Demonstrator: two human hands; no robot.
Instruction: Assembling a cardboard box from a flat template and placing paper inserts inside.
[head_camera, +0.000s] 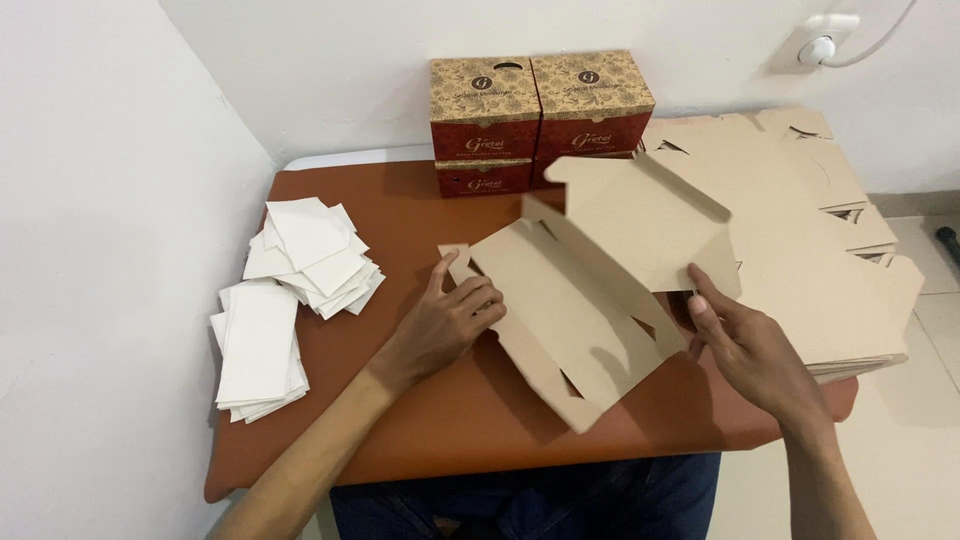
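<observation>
I see a flat brown cardboard box blank (590, 300) lying partly folded in the middle of the table, one long panel raised and tilted toward the back. My left hand (445, 325) rests on its left end, fingers bent over the edge and thumb up against a small side tab, pressing rather than clenching. My right hand (745, 345) is at the right end, fingers loosely spread, the forefinger touching the raised panel's lower edge; it grasps nothing firmly. The blank is not yet a closed box, and I see nothing in it.

At the back edge stand finished boxes (540, 115), red-brown with a patterned tan top, two side by side on what look like two more beneath; all are closed, so I cannot tell what they contain. To the right a stack of flat box blanks (820, 260) spreads over the table corner, just beside the one I am working. On the left lie white paper sheets (285, 300), one loose fanned heap and one tidier pile nearer me.

The table (420, 410) has a reddish-brown top and sits in a corner of white walls (90, 250). A white wall socket (820, 45) with a cable is at upper right, and pale floor tiles (930, 290) show beyond.
</observation>
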